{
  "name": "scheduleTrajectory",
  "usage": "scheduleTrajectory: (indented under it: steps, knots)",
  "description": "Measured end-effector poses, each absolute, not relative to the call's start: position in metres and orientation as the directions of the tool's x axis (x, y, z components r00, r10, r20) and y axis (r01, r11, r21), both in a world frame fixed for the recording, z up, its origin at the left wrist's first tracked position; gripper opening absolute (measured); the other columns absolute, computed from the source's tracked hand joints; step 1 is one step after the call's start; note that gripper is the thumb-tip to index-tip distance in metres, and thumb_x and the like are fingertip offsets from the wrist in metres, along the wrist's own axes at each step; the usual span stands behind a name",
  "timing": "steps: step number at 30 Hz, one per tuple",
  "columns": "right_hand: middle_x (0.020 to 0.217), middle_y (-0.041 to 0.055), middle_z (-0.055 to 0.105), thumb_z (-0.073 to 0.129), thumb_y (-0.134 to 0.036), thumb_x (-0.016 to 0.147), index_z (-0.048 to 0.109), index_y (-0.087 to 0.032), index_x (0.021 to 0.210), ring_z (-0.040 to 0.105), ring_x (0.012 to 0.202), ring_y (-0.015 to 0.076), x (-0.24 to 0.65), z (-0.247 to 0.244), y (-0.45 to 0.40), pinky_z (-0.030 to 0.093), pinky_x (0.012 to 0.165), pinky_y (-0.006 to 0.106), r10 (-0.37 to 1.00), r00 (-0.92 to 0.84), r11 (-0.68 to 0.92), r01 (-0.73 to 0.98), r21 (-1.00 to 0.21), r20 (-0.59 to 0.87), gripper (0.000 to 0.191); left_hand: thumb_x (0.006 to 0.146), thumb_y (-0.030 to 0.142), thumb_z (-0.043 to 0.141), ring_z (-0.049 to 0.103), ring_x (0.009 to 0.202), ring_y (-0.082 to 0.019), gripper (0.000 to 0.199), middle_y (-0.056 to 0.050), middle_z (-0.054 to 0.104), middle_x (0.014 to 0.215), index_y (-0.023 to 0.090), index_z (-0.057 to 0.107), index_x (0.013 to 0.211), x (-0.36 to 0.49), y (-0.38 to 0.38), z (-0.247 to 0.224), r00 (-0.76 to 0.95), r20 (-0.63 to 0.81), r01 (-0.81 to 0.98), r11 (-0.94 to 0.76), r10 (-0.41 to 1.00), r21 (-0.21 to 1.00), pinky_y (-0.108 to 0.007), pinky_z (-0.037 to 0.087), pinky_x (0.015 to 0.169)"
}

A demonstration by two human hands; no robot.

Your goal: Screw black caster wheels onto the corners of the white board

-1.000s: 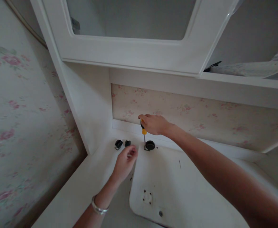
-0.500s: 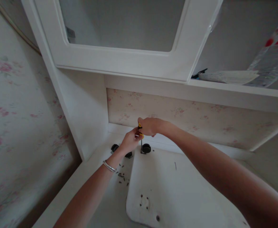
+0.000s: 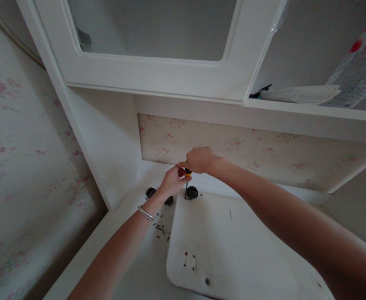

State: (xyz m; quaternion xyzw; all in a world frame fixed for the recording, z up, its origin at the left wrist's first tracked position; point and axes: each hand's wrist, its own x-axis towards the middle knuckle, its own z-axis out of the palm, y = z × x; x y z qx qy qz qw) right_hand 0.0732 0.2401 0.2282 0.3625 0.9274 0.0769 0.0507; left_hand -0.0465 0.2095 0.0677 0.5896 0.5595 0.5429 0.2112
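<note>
You seem to be at the screw-turning step: your right hand (image 3: 201,160) is wrapped round the screwdriver (image 3: 188,171), your left hand (image 3: 172,181) pinching it lower, beside the wheel (image 3: 192,192) on the white board (image 3: 220,246). The next move calls for steady, upright pressure; whether the tip is seated, I can't tell.

Wallpaper (image 3: 11,183): pale with pink flowers, it covered the left of the frame.
Cord (image 3: 11,33): beige, it ran diagonally down the upper left corner.
Cabinet door (image 3: 151,77): white, it spanned the top centre.
Pane (image 3: 158,29): grey, it sat inside the door's frame, a small grey fitting (image 3: 83,37) at its left.
Side panel (image 3: 108,137): white, it stood left of centre.
Flowered backing (image 3: 233,141): it stretched rightward from the centre.
Shelf (image 3: 295,107): at upper right, it held whitish sheets (image 3: 298,94), a small dark item (image 3: 261,91) and clear plastic with red markings (image 3: 358,66).
</note>
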Motion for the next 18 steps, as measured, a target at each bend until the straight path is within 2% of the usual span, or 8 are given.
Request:
scheduleTrajectory:
  steps: [1,3,6,8,10,13,15,18]
  knots:
    - [0.108,0.0199,0.068,0.041,-0.06,0.094,0.065,-0.012,0.111,0.064,0.103,0.0309,0.0746,0.2287,0.2405,0.048,0.087,0.049,0.678,-0.733,0.728,0.661,0.18,-0.051,0.056,0.076,0.022,0.07,0.068,0.082,-0.02,0.019,-0.008,0.071,0.09,0.016,0.063,0.092,-0.0462,0.2098,0.0677,-0.216,0.4,0.429,-0.282,0.891,0.858,-0.032,0.053,0.076]
    - [0.103,0.0158,0.069,0.041,-0.06,0.094,0.061,-0.014,0.12,0.067,0.094,0.027,0.0775,0.2298,0.241,0.051,0.081,0.045,0.663,-0.742,0.746,0.641,0.181,-0.103,0.057,0.08,0.019,0.065,0.069,0.082,-0.019,0.013,-0.007,0.072,0.088,0.016,0.063,0.092,-0.0458,0.2097,0.0689,-0.192,0.397,0.419,-0.291,0.897,0.86,-0.031,0.053,0.076]
    - [0.102,0.0085,0.069,0.045,-0.057,0.095,0.057,-0.017,0.124,0.067,0.087,0.0206,0.0807,0.2309,0.2405,0.053,0.079,0.042,0.659,-0.741,0.75,0.632,0.195,-0.129,0.051,0.08,0.016,0.065,0.069,0.089,-0.019,0.029,-0.008,0.074,0.096,0.017,0.062,0.108,-0.0451,0.2081,0.0719,-0.156,0.405,0.408,-0.314,0.901,0.857,-0.031,0.053,0.08]
    - [0.108,0.0137,0.068,0.042,-0.058,0.095,0.063,-0.015,0.116,0.066,0.097,0.0247,0.0812,0.2311,0.2393,0.051,0.084,0.045,0.677,-0.73,0.729,0.647,0.222,-0.096,0.052,0.075,0.017,0.071,0.069,0.093,-0.021,0.036,-0.01,0.073,0.101,0.017,0.062,0.11,-0.0442,0.2074,0.0731,-0.161,0.406,0.416,-0.311,0.9,0.855,-0.033,0.053,0.083]
    - [0.112,0.0206,0.067,0.035,-0.061,0.096,0.068,-0.013,0.11,0.063,0.106,0.0318,0.081,0.2311,0.2383,0.048,0.086,0.048,0.686,-0.723,0.717,0.657,0.234,-0.074,0.06,0.073,0.018,0.073,0.069,0.088,-0.022,0.029,-0.01,0.073,0.096,0.015,0.064,0.1,-0.0434,0.208,0.0733,-0.173,0.397,0.428,-0.294,0.901,0.855,-0.034,0.053,0.08]
    - [0.114,0.02,0.067,0.034,-0.062,0.095,0.061,-0.015,0.125,0.063,0.107,0.033,0.0815,0.2317,0.2376,0.048,0.085,0.048,0.665,-0.74,0.741,0.637,0.213,-0.101,0.062,0.077,0.017,0.067,0.069,0.079,-0.021,0.011,-0.008,0.074,0.084,0.015,0.065,0.089,-0.0429,0.2097,0.0732,-0.149,0.384,0.428,-0.291,0.911,0.856,-0.033,0.054,0.075]
    - [0.115,0.0144,0.067,0.041,-0.06,0.094,0.053,-0.018,0.133,0.063,0.105,0.028,0.0818,0.232,0.2375,0.049,0.086,0.046,0.649,-0.75,0.758,0.621,0.2,-0.128,0.058,0.078,0.015,0.065,0.069,0.082,-0.02,0.019,-0.007,0.074,0.088,0.016,0.065,0.097,-0.0427,0.21,0.0733,-0.125,0.392,0.42,-0.31,0.911,0.853,-0.031,0.053,0.076]
    - [0.117,0.0109,0.064,0.047,-0.055,0.095,0.059,-0.018,0.122,0.062,0.106,0.0244,0.0809,0.2308,0.2371,0.048,0.091,0.048,0.67,-0.731,0.738,0.639,0.219,-0.126,0.048,0.073,0.017,0.072,0.069,0.089,-0.02,0.036,-0.009,0.073,0.099,0.015,0.062,0.108,-0.0422,0.2094,0.0732,-0.135,0.406,0.423,-0.317,0.904,0.848,-0.031,0.053,0.079]
